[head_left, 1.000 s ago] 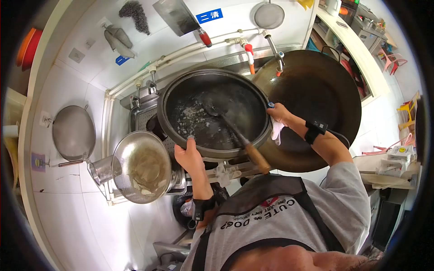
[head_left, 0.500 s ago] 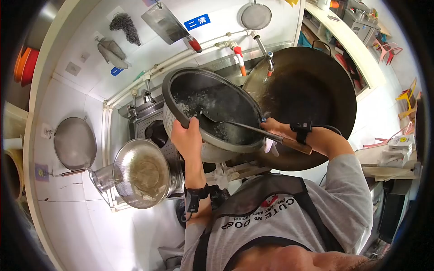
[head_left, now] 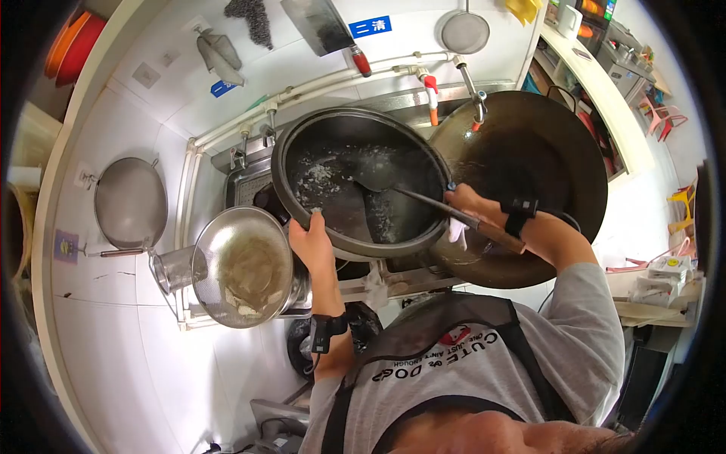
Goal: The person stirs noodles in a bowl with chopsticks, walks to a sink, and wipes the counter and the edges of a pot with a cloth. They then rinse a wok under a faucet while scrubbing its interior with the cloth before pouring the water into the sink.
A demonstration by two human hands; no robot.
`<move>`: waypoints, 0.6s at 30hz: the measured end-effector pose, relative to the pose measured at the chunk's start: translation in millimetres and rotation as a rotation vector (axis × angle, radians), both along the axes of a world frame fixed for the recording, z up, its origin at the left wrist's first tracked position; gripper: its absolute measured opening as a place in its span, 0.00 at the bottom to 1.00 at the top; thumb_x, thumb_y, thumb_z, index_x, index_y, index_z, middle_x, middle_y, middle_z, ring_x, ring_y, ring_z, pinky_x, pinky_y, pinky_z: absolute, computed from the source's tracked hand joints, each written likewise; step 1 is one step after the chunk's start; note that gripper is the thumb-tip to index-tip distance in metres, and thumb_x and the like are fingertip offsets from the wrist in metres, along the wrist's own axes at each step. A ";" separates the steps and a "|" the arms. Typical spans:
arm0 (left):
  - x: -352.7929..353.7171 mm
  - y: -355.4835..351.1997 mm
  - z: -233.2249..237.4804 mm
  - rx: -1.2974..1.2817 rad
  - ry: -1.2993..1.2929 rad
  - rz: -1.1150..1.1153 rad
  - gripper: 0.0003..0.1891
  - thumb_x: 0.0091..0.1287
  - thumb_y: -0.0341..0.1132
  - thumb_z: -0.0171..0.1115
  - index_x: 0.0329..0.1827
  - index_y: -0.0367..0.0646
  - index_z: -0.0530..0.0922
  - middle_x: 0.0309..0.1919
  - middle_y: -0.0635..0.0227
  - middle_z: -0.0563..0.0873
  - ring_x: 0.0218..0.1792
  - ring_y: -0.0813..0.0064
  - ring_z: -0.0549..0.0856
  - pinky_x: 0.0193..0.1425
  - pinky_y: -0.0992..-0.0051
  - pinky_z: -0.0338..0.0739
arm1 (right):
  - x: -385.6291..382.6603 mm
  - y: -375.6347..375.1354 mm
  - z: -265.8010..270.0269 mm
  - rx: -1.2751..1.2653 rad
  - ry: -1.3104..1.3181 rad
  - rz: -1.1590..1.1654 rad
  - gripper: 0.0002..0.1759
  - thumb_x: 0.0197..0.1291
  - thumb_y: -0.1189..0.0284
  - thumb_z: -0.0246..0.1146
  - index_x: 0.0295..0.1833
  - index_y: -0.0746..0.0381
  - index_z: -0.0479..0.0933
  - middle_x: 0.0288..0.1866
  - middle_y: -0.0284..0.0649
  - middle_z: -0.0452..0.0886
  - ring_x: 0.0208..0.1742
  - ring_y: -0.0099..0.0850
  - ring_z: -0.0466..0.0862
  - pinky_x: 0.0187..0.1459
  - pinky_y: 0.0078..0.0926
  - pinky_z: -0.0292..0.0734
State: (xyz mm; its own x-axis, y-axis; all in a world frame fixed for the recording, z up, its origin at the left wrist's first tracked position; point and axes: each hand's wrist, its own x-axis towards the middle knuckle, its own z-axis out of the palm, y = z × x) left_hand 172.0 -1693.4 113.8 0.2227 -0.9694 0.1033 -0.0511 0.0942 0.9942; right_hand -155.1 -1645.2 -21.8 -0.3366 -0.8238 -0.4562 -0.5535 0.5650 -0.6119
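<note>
A large dark pot with a thick rim stands over the sink area beside the wok, tipped partly toward me. White bits and some liquid show inside it. My left hand is closed on its near left rim, thumb on top. At the right rim, my right hand is closed on the pot with a pale cloth beneath the fingers. A ladle rests inside; its long handle crosses the rim right beside my right hand, wooden end outward.
A big wok sits at the right under a tap. To the left, a mesh strainer lies above the sink edge. A cleaver and sieves hang on the white wall. A black bag is below.
The pot has tipped back toward me, showing more of its inside and less outer wall. The ladle's head has shifted right within it. The camera view has also moved.
</note>
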 end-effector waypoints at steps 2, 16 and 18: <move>7.2 4.8 -14.5 0.003 0.083 0.020 0.08 0.59 0.26 0.55 0.38 0.32 0.76 0.32 0.69 0.81 0.31 0.81 0.75 0.36 0.78 0.70 | 1.0 -5.9 21.0 -0.019 -0.015 -0.040 0.22 0.53 0.62 0.57 0.34 0.75 0.78 0.29 0.56 0.80 0.35 0.45 0.82 0.35 0.40 0.73; 34.0 -12.2 -135.6 0.227 0.357 0.151 0.20 0.67 0.38 0.53 0.55 0.31 0.70 0.45 0.58 0.79 0.42 0.68 0.79 0.44 0.67 0.75 | 8.0 -25.2 51.0 -0.199 0.153 -0.124 0.24 0.51 0.61 0.59 0.32 0.77 0.75 0.26 0.58 0.79 0.31 0.49 0.83 0.35 0.40 0.75; 45.5 -38.9 -153.5 0.114 0.245 0.143 0.22 0.67 0.43 0.55 0.54 0.32 0.71 0.49 0.56 0.78 0.45 0.66 0.79 0.47 0.66 0.76 | 18.9 -22.6 48.5 -0.197 0.070 -0.158 0.24 0.52 0.60 0.60 0.32 0.77 0.76 0.26 0.55 0.79 0.30 0.45 0.82 0.35 0.39 0.75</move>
State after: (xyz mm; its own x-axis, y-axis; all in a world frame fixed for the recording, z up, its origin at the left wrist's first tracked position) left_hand 217.5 -1732.3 -39.6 0.3623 -0.9288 -0.0778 0.1872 -0.0092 0.9823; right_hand -136.3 -1667.8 26.6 -0.4930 -0.8292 -0.2634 -0.5128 0.5215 -0.6820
